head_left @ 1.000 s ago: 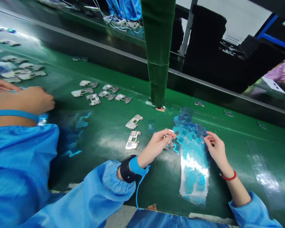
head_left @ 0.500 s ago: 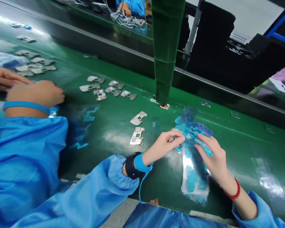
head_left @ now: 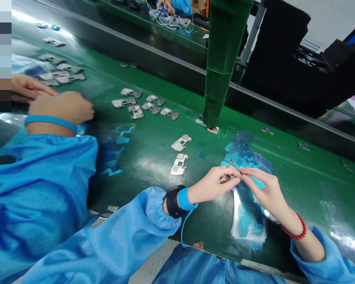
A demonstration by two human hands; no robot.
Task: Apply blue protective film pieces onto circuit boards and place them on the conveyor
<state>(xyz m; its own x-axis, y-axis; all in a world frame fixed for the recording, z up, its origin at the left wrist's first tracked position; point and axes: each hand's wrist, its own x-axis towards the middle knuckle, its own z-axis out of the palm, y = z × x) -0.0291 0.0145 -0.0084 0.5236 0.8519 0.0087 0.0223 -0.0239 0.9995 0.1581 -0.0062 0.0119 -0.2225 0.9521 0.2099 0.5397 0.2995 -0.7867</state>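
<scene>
My left hand (head_left: pixel 214 183), with a black and blue wrist strap, pinches a small circuit board (head_left: pixel 225 178) above the green bench. Fingertips of my right hand (head_left: pixel 262 187) meet the left fingertips at the board's right end; whatever is between them is too small to make out. Beneath and behind the hands lies a heap of blue film pieces (head_left: pixel 239 152). A stack of clear sheets with blue film (head_left: pixel 248 225) is below the hands, nearer the bench edge. Two circuit boards, an upper one (head_left: pixel 182 142) and a lower one (head_left: pixel 179 165), lie left of my hands.
A co-worker's hands (head_left: pixel 60 106) and blue sleeve (head_left: pixel 41 189) are at the left. Several boards (head_left: pixel 150 107) lie further back. A green post (head_left: pixel 220 67) rises behind the film heap. Blue film scraps (head_left: pixel 112 171) lie by the co-worker's sleeve.
My right hand has moved left and its fingertips now meet those of my left hand, where there was a gap before. The view has shifted slightly, moving the scene rightward.
</scene>
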